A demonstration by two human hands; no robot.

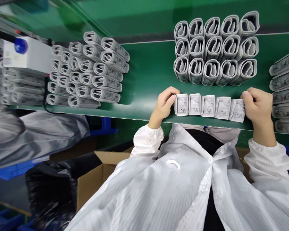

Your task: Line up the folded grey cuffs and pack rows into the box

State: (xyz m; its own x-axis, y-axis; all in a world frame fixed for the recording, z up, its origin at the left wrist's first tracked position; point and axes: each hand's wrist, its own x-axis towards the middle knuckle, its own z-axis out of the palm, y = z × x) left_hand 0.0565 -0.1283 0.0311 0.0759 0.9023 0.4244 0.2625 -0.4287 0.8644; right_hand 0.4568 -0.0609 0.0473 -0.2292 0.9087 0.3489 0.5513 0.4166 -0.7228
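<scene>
Left hand and right hand grip row of five rolled cuffs between them on green belt.
Each hand pinches one end cuff, near belt edge; stacked cuffs lie farther up the belt.

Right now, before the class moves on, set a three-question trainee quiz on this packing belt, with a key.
1. How many folded printed cuffs stand in the row between the left hand and the right hand?
2. True or false: the fingers of the left hand touch the end of that row.
3. Which lies nearer the person's body: that row, or the block of rolled cuffs?

Key: 1. Five. 2. True. 3. The row.
</scene>
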